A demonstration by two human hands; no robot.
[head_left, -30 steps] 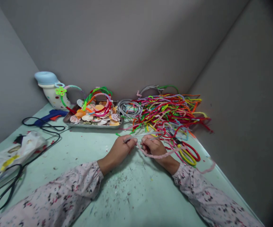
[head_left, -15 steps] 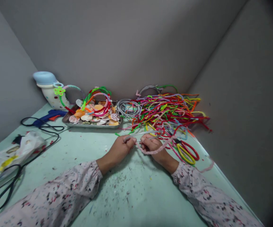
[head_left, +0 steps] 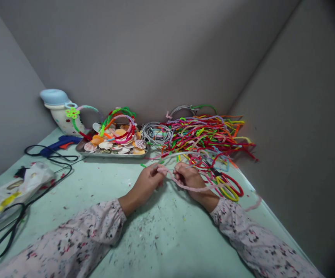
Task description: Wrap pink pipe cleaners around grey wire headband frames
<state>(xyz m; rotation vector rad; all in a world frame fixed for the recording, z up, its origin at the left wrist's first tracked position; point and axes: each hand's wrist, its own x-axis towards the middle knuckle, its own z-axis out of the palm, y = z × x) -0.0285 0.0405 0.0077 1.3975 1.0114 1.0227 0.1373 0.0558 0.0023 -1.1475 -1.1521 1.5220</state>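
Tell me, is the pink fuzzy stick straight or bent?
Bent. The pink stick dips from the left hand, then curves in front of the right hand.

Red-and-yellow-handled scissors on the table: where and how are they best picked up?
Probably by the rounded red handle loop, approached from the near right: it lies outermost on that side, while the dark blade end points away, toward the multicoloured pile of fuzzy stems.
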